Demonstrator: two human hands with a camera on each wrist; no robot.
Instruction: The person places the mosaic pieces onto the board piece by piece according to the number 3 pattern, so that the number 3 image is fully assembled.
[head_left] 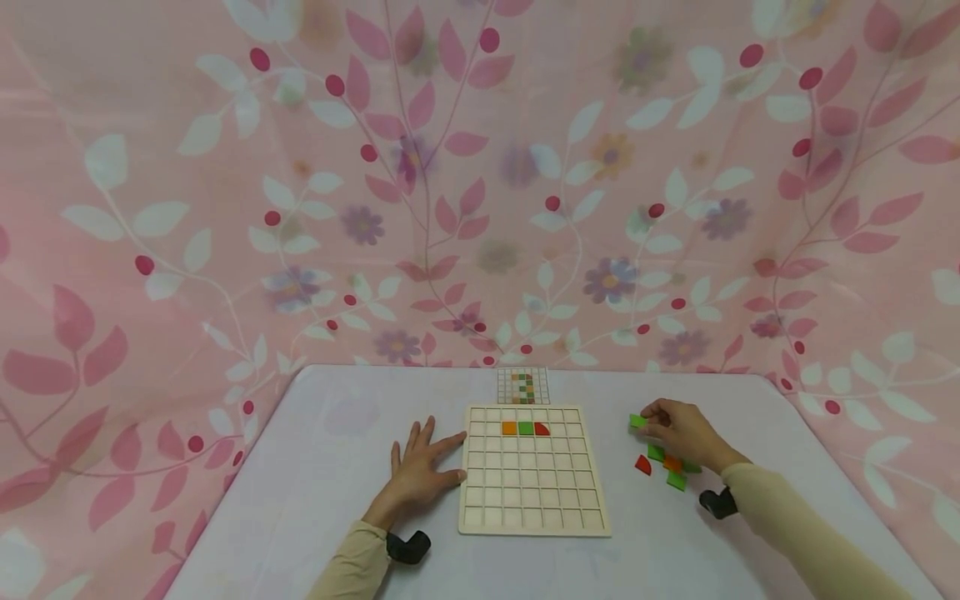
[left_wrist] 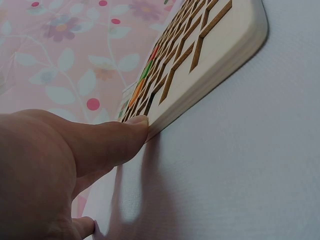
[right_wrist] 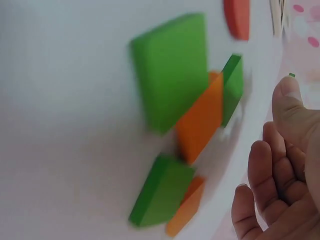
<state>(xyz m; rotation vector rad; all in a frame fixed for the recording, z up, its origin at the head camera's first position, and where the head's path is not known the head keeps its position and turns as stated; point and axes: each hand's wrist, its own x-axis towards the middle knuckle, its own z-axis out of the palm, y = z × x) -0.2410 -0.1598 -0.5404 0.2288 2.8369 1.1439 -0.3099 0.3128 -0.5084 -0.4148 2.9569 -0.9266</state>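
A wooden grid board (head_left: pixel 532 523) lies on the table, with an orange square tile (head_left: pixel 509 428), a green square tile (head_left: pixel 526 428) and a red quarter-circle tile (head_left: pixel 542 429) side by side in its upper part. My left hand (head_left: pixel 422 477) rests on the table with fingers spread; its thumb (left_wrist: pixel 112 142) and index finger touch the board's left edge. To the right of the board, my right hand (head_left: pixel 684 432) pinches a green tile (head_left: pixel 637 422) between thumb and fingers. Only a sliver of that tile shows in the right wrist view.
Below the right hand lies a loose pile with a red quarter-circle tile (head_left: pixel 643 465), an orange tile (right_wrist: pixel 202 120) and several green tiles (right_wrist: pixel 175 70). A small printed pattern card (head_left: pixel 505 393) lies behind the board. A pink floral curtain (head_left: pixel 480 183) hangs behind the white table (head_left: pixel 300 500).
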